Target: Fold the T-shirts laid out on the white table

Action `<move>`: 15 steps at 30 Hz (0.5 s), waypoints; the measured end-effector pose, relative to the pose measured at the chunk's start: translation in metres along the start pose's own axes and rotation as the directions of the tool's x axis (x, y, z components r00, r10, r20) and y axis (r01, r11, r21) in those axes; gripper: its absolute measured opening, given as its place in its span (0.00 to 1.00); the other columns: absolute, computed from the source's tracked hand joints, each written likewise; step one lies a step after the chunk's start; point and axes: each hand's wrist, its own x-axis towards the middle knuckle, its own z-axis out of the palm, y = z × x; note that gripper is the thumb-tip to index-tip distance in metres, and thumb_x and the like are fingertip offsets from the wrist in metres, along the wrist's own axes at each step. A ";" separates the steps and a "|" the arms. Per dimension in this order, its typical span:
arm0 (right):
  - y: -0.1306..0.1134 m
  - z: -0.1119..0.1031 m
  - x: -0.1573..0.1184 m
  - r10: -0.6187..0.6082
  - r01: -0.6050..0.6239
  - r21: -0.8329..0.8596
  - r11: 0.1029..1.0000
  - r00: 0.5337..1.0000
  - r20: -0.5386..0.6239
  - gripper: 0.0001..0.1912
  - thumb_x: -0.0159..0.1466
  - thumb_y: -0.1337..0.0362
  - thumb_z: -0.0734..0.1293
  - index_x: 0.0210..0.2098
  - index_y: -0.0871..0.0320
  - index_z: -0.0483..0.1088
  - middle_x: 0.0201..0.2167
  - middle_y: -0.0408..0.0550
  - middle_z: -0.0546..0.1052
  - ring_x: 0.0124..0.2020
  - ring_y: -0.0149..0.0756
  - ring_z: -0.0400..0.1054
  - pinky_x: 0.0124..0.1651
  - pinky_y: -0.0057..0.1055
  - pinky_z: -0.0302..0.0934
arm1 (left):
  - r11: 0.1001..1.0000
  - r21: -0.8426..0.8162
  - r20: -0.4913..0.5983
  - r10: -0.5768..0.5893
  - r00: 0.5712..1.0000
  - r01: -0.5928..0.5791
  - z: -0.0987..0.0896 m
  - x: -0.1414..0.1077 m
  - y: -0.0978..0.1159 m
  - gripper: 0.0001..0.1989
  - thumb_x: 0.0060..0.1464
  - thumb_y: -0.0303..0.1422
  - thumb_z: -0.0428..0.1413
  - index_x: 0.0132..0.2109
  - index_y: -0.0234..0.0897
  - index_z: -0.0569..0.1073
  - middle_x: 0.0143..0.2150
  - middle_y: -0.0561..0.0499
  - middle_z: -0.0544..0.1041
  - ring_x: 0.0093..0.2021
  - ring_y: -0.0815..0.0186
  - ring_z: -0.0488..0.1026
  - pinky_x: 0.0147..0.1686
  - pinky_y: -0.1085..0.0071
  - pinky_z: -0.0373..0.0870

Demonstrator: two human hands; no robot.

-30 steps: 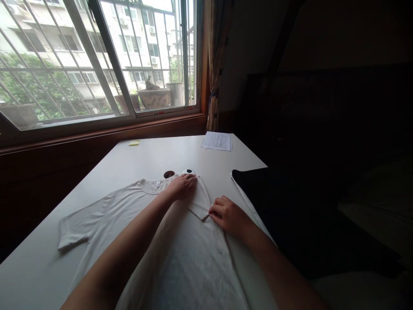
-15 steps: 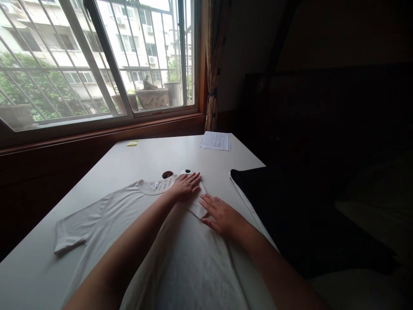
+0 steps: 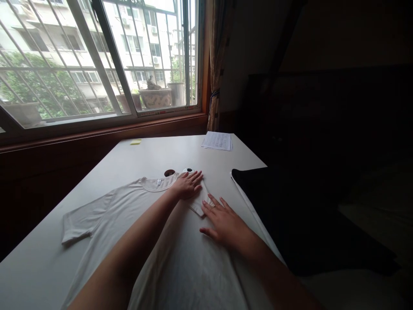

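Observation:
A white T-shirt (image 3: 125, 215) lies spread on the white table, its collar toward the far side and one sleeve out to the left. Its right part is folded over the middle, with that sleeve lying under and beside my hands. My left hand (image 3: 187, 185) rests flat on the folded shoulder, fingers stretched out. Nearer to me, my right hand (image 3: 222, 219) is at the sleeve's lower edge, fingers spread and thumb apart, fingertips on or just over the cloth. Neither hand grips anything. My forearms hide parts of the shirt.
Just beyond the collar are a dark round hole (image 3: 169, 172) and a small white round object (image 3: 189, 171). Printed papers (image 3: 217, 141) and a yellow note (image 3: 136, 141) lie at the table's far end. Black cloth (image 3: 290, 215) drapes over the right edge. A barred window (image 3: 106, 64) stands behind.
My right hand has spread its fingers and thumb wider and shifted slightly right and nearer to me. My left hand stays on the folded shoulder. The view has shifted slightly.

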 end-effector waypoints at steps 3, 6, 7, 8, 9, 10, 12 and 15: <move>-0.008 0.001 0.001 -0.050 0.051 0.011 0.999 0.998 -0.044 0.39 0.70 0.44 0.61 0.71 0.61 0.57 0.72 0.58 0.58 0.75 0.50 0.42 0.75 0.51 0.39 | 1.000 0.001 0.002 0.000 1.000 0.000 -0.002 -0.001 0.002 0.30 0.72 0.44 0.37 0.74 0.35 0.53 0.76 0.42 0.51 0.75 0.56 0.50 0.69 0.54 0.50; -0.011 0.005 0.001 -0.046 0.043 0.067 0.997 0.998 0.044 0.43 0.69 0.41 0.61 0.73 0.63 0.52 0.74 0.59 0.51 0.74 0.50 0.45 0.74 0.49 0.43 | 1.000 -0.005 -0.006 -0.007 1.000 0.007 -0.002 -0.001 0.002 0.29 0.72 0.44 0.37 0.74 0.37 0.53 0.76 0.42 0.52 0.75 0.56 0.51 0.69 0.54 0.50; -0.011 0.006 0.000 -0.051 0.045 0.084 0.995 0.996 0.071 0.44 0.69 0.40 0.60 0.73 0.63 0.51 0.74 0.59 0.50 0.74 0.49 0.45 0.74 0.48 0.43 | 1.000 -0.007 -0.007 -0.009 1.000 0.009 -0.002 -0.001 0.003 0.29 0.72 0.44 0.38 0.74 0.38 0.53 0.75 0.43 0.53 0.75 0.56 0.51 0.69 0.53 0.50; -0.011 0.007 0.000 -0.057 0.048 0.095 0.994 0.995 0.084 0.44 0.69 0.40 0.59 0.73 0.63 0.51 0.74 0.59 0.50 0.74 0.49 0.45 0.74 0.48 0.42 | 1.000 -0.008 -0.008 -0.011 1.000 0.011 -0.001 -0.001 0.003 0.29 0.72 0.44 0.38 0.74 0.38 0.53 0.75 0.42 0.53 0.74 0.56 0.51 0.69 0.52 0.50; -0.010 0.009 0.000 -0.061 0.052 0.100 0.994 0.995 0.082 0.44 0.69 0.40 0.59 0.73 0.63 0.51 0.74 0.59 0.51 0.74 0.48 0.45 0.74 0.48 0.42 | 1.000 -0.008 -0.010 -0.015 1.000 0.015 0.000 0.000 0.002 0.29 0.72 0.44 0.38 0.74 0.38 0.53 0.75 0.42 0.53 0.75 0.55 0.51 0.69 0.51 0.50; -0.008 0.009 0.000 -0.065 0.058 0.100 0.993 0.995 0.069 0.43 0.69 0.40 0.59 0.73 0.62 0.52 0.73 0.58 0.52 0.74 0.48 0.46 0.74 0.48 0.43 | 1.000 -0.008 -0.013 -0.020 1.000 0.020 0.001 0.000 0.002 0.29 0.72 0.44 0.39 0.74 0.38 0.53 0.75 0.42 0.52 0.75 0.55 0.51 0.70 0.50 0.49; -0.006 0.011 0.003 -0.081 0.080 0.088 0.993 0.997 0.014 0.42 0.69 0.41 0.60 0.73 0.61 0.53 0.73 0.59 0.54 0.73 0.48 0.48 0.74 0.49 0.45 | 0.999 -0.006 -0.026 -0.043 0.999 0.042 0.002 0.000 0.000 0.30 0.71 0.43 0.40 0.74 0.39 0.51 0.76 0.42 0.51 0.75 0.55 0.49 0.70 0.48 0.48; -0.002 0.011 0.009 -0.092 0.097 0.046 0.994 0.990 -0.108 0.39 0.71 0.44 0.61 0.72 0.62 0.54 0.73 0.60 0.54 0.73 0.49 0.50 0.72 0.50 0.49 | 0.995 -0.001 -0.050 -0.100 0.994 0.101 0.000 -0.007 -0.005 0.28 0.72 0.41 0.38 0.75 0.38 0.50 0.76 0.42 0.49 0.76 0.56 0.46 0.70 0.47 0.47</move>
